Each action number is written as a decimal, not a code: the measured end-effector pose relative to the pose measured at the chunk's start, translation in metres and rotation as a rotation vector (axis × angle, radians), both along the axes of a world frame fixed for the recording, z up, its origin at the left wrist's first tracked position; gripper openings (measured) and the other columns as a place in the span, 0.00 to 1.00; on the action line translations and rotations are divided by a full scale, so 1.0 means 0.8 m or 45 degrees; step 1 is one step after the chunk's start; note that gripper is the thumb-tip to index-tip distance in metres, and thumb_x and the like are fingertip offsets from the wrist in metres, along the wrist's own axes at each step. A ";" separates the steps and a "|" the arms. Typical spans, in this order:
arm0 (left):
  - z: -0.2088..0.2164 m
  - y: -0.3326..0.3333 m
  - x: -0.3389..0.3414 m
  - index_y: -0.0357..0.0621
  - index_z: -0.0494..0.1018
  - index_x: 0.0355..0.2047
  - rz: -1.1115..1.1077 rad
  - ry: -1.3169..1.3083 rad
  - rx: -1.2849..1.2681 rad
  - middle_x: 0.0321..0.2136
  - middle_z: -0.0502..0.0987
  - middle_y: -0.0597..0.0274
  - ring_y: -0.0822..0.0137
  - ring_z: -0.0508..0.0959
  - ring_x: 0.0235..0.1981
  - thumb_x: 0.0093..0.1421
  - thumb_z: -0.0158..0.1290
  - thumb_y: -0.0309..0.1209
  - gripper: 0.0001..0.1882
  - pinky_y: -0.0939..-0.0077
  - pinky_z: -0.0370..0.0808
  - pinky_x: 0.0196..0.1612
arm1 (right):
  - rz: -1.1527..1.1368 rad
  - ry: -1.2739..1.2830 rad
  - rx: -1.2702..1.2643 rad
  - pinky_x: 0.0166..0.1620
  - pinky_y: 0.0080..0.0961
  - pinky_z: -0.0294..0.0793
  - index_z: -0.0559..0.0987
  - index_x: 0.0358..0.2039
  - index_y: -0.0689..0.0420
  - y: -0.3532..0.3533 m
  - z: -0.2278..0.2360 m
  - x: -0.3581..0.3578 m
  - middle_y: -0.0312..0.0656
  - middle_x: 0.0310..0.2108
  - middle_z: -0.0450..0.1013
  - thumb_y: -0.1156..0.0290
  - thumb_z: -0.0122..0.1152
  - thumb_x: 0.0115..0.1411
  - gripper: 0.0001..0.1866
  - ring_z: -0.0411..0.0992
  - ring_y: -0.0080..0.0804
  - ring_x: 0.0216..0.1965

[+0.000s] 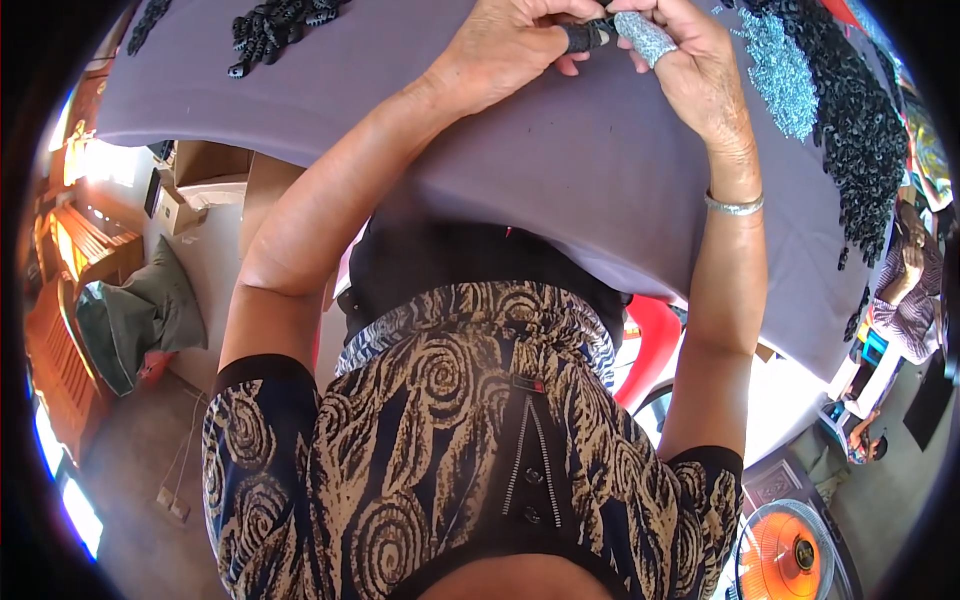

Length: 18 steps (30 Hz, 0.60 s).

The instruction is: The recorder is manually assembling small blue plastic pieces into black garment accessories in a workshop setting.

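At the top edge of the head view, my left hand (500,45) and my right hand (690,75) meet fingertip to fingertip over the table. Both are closed in a pinch. Something small and dark seems to sit between the fingertips, but fingers and the picture's edge hide it. A dark wrap (585,39) covers my left thumb. Around my right thumb is a silvery-grey wrap (647,38). Right of my right hand lies a heap of small shiny silver-blue pieces (782,80), bordered by a large spread of small black parts (860,130).
A purple-grey cloth (560,165) covers the table. Clustered black pieces (275,35) lie at its far left. An orange fan (785,555) stands low at right. Beyond the table's left side are a wooden bench (65,330), a dark cushion (145,315) and cardboard boxes (210,165). Another person's patterned sleeve (905,320) shows at far right.
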<state>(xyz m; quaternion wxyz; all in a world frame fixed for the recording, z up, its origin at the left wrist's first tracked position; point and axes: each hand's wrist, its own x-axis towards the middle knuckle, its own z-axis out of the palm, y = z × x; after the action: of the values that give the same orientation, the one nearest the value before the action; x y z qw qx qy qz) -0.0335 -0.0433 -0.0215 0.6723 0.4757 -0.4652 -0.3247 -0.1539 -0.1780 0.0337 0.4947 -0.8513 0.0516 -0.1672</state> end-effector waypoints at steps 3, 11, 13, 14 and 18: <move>0.001 0.001 0.002 0.35 0.74 0.39 0.052 -0.271 -0.124 0.28 0.74 0.68 0.78 0.71 0.26 0.58 0.45 0.18 0.11 0.84 0.71 0.30 | -0.005 -0.015 0.025 0.28 0.11 0.60 0.72 0.30 0.59 0.001 -0.002 0.002 0.27 0.24 0.65 0.81 0.51 0.58 0.03 0.60 0.11 0.27; 0.006 0.001 0.003 0.35 0.74 0.40 0.000 0.142 0.162 0.28 0.74 0.68 0.79 0.71 0.27 0.59 0.47 0.20 0.10 0.85 0.70 0.31 | -0.037 0.013 0.173 0.25 0.10 0.59 0.72 0.29 0.58 -0.006 -0.006 0.002 0.27 0.22 0.65 0.81 0.51 0.59 0.04 0.60 0.10 0.23; 0.004 0.000 0.003 0.36 0.74 0.40 -0.008 0.162 0.166 0.28 0.74 0.69 0.79 0.71 0.27 0.59 0.47 0.20 0.10 0.85 0.70 0.32 | -0.137 0.116 0.019 0.25 0.10 0.59 0.72 0.29 0.57 -0.012 -0.015 0.003 0.27 0.22 0.65 0.81 0.52 0.59 0.04 0.60 0.10 0.22; 0.003 -0.001 0.003 0.36 0.74 0.40 -0.014 0.183 0.170 0.28 0.74 0.69 0.79 0.71 0.27 0.59 0.48 0.20 0.10 0.85 0.70 0.32 | -0.137 0.115 0.019 0.25 0.10 0.59 0.72 0.29 0.57 -0.015 -0.030 0.012 0.27 0.22 0.65 0.81 0.52 0.59 0.04 0.60 0.10 0.22; 0.003 0.004 0.003 0.36 0.74 0.40 -0.006 0.208 0.197 0.28 0.74 0.69 0.79 0.71 0.27 0.59 0.48 0.21 0.09 0.85 0.70 0.32 | 0.322 -0.411 0.512 0.25 0.10 0.59 0.72 0.30 0.57 -0.006 -0.023 0.012 0.26 0.22 0.65 0.81 0.52 0.59 0.04 0.60 0.10 0.23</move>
<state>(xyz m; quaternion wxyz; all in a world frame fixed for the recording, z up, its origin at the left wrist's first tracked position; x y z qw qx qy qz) -0.0312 -0.0405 -0.0194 0.6685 0.4970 -0.3834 -0.3990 -0.1444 -0.1828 0.0157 0.6723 -0.6981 -0.1024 -0.2239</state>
